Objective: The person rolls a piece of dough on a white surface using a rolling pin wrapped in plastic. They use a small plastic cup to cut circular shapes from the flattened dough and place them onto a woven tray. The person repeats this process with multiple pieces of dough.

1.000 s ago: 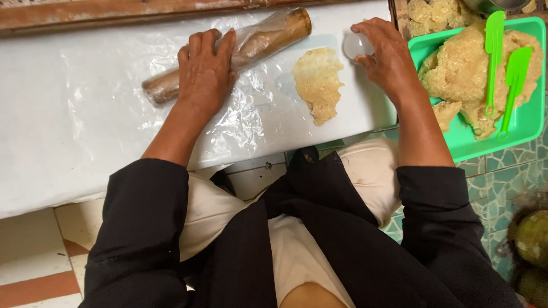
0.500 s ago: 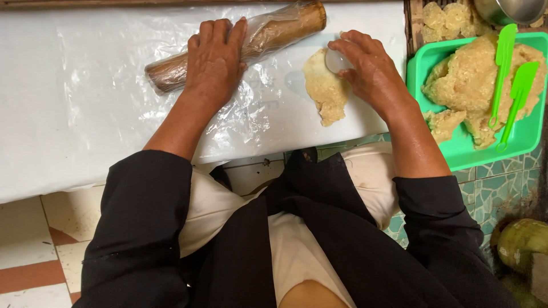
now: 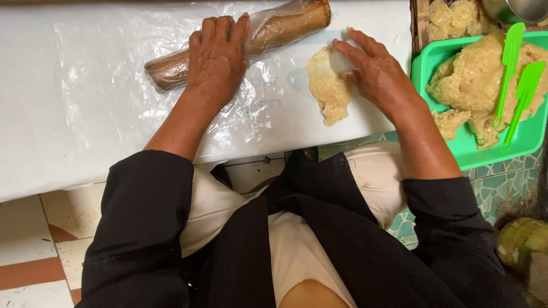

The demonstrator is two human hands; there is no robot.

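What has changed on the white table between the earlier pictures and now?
The right hand moved left from the table edge near the green tray onto the flat piece of dough, with its fingers now spread over the dough's upper end; a small pale object is under them. The left hand stayed on the plastic-wrapped wooden rolling pin. The dough, tray and green spatulas kept their places.

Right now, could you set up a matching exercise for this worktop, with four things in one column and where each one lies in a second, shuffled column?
Things:
1. rolling pin
2. flattened dough piece
3. green spatulas
4. plastic sheet

Places:
A. lying on the dough mass in the green tray
B. under the left hand, wrapped in clear film
C. spread across the white worktop
D. at the fingertips of the right hand

Pairs: 1-B, 2-D, 3-A, 4-C
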